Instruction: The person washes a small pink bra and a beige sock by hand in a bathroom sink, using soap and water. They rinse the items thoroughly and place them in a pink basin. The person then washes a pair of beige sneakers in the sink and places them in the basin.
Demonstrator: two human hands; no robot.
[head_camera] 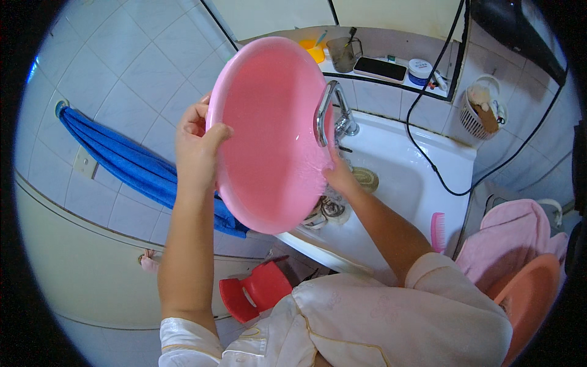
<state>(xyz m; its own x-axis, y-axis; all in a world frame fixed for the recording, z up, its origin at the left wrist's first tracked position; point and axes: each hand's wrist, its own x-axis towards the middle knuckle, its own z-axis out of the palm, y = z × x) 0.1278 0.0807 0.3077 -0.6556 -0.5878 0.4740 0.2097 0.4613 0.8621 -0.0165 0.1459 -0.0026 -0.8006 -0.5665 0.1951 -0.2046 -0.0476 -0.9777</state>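
Observation:
A pink plastic basin [270,128] is held tilted above the white washbasin [403,160]. My left hand [199,137] grips its left rim, thumb inside and fingers behind. On the lower right rim, my right hand [341,174] holds the basin, with its fingers mostly hidden. Water spills over that side into the washbasin. In front of the basin's right edge curves the chrome faucet [326,112]. Below the spill lie shoes [332,207], partly hidden by the basin, and a greenish oval thing, perhaps a shoe sole or brush [365,179].
A shelf holds a grey mug [341,55], a smartphone [380,69] and a lidded jar [419,71]. A black cable [433,167] loops over the washbasin's right side. A pink comb [438,231] lies on the rim. A blue towel [124,147] hangs left; a red stool [257,291] stands below.

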